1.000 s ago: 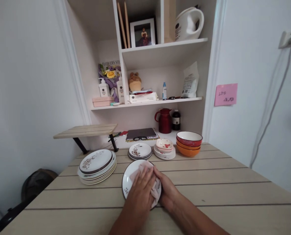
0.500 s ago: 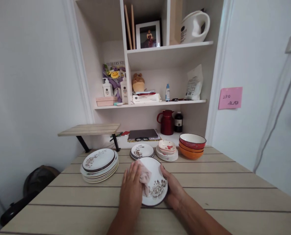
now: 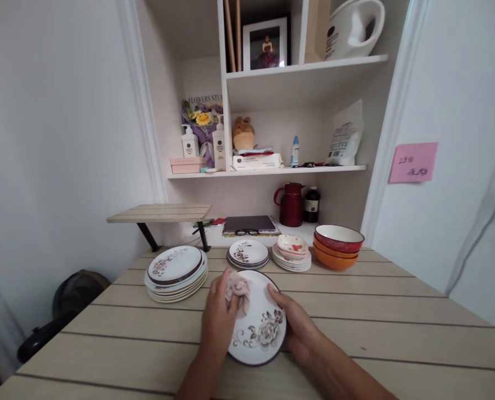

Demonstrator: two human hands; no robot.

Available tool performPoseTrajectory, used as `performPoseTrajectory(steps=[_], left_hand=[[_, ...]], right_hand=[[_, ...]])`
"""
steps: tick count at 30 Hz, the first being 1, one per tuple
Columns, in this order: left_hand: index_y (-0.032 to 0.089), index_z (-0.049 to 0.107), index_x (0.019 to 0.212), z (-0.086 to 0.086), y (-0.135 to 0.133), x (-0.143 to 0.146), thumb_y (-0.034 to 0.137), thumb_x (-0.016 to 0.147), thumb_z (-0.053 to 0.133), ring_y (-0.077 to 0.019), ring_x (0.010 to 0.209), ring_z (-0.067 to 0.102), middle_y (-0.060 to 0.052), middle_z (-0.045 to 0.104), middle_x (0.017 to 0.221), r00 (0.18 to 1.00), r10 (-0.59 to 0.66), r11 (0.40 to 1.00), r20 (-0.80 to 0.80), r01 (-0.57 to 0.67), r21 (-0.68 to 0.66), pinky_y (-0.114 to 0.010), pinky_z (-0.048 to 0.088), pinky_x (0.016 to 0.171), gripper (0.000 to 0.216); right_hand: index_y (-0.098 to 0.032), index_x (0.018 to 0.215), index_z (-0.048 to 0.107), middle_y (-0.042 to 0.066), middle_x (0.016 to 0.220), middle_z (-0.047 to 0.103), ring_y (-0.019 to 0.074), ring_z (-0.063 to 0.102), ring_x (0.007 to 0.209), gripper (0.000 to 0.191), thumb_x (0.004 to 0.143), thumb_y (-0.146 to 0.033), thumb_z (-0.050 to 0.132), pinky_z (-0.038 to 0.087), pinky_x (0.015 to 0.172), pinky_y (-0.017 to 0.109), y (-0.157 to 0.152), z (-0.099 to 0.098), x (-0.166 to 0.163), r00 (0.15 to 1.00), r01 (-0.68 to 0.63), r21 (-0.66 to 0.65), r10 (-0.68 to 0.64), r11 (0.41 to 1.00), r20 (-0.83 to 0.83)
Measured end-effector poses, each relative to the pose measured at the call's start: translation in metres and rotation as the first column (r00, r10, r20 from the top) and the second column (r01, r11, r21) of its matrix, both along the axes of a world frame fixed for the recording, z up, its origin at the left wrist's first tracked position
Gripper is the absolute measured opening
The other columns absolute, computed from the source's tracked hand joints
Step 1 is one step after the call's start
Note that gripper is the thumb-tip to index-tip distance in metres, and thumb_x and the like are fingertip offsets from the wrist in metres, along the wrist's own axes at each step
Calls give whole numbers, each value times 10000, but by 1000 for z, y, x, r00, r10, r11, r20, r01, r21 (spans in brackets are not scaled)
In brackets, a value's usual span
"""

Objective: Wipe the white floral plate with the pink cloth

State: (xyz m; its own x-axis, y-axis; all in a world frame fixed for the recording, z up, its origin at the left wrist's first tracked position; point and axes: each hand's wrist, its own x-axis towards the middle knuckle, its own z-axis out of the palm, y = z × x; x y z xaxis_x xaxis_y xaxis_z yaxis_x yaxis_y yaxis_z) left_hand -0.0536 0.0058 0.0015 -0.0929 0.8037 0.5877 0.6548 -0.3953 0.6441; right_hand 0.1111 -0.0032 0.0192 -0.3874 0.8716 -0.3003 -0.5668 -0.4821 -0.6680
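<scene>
Head view: a person's two bare hands work on one plate at the near middle of a pale slatted bench [image 3: 376, 328].
Plate: the plate [image 3: 258, 344] is white with a dark rim and a brown flower print. It lies face up on the bench, directly in front of the person.
Left hand: the left hand [image 3: 218, 319] has its fingers curled together, pinching a bunched pink cloth [image 3: 238, 289] against the plate's upper left face.
Right hand: the right hand [image 3: 297, 328] cups the plate's right rim, thumb laid over the edge. The other fingers lie along the rim, apparently bracing the plate against the cloth's push.
Behind, left: a stack of large plates [image 3: 176, 272] stands near but apart.
Behind, middle: a stack of small plates [image 3: 248, 254] sits just past the plate's far edge, the closest thing to the cloth hand.
Behind, right: a pile of small dishes [image 3: 292, 253] and nested red and orange bowls [image 3: 338, 246].
Further back: a red jug [image 3: 291, 204], a dark bottle [image 3: 312, 203] and a low wooden riser [image 3: 159, 212], below a cluttered shelf [image 3: 268, 169].
Obstructions: nothing lies between the hands and the plate.
</scene>
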Motion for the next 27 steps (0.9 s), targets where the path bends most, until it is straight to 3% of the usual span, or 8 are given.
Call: performPoseTrajectory(steps=[8,12,17,20,23,25,27], left_hand=[[283,426,1295,-2,-2,15,249,849,434,-197,1161,464,-68,476,1250,999,13,999,32,-12,-47,-359,390,975,447],[279,415,1305,-3,-4,20,238,843,423,-223,1202,430,-83,409,1325,998,56,997,-30,-58,-58,-382,398,966,464],[267,518,1231,-3,-10,25,214,833,426,-249,1259,365,-89,368,1383,982,47,998,-183,-39,43,-429,325,1026,411],[329,537,1218,-4,-16,31,213,814,468,-277,1290,314,-53,350,1418,961,-9,998,-275,26,59,-477,260,1048,426],[387,499,1250,-6,-19,34,266,805,510,-305,1330,232,-15,287,1467,957,-118,991,-265,132,35,-510,178,1069,462],[384,477,1273,-7,-17,33,336,797,536,-308,1342,208,-11,249,1485,961,-220,974,-168,225,17,-493,147,1083,482],[348,472,1288,-6,-13,29,418,783,547,-298,1346,208,-25,245,1486,945,-325,946,30,324,16,-446,136,1097,515]], right_hand=[[-96,1098,606,144,915,722,254,671,877,481,788,-462,561,467,877,407,5,0,0,989,127,-126,-135,984,-61],[-106,1135,585,135,945,718,257,665,899,501,790,-467,553,473,870,411,5,-1,0,976,182,-117,-193,976,-99],[-112,1197,539,131,975,711,254,658,921,515,810,-452,529,479,862,409,9,-4,4,958,244,-75,-252,967,-137],[-112,1213,518,133,993,705,253,657,924,487,833,-416,503,483,856,412,14,-6,10,938,306,-66,-313,950,-149],[-98,1215,506,144,1008,698,254,654,932,479,851,-407,470,486,854,411,19,-6,17,938,301,-83,-310,950,-156],[-88,1218,499,153,1017,693,253,652,939,479,859,-403,456,487,854,409,21,-5,21,950,258,-109,-273,960,-153],[-86,1220,495,158,1026,688,250,653,939,469,868,-391,445,486,855,411,23,-4,23,960,221,-133,-240,966,-148]])
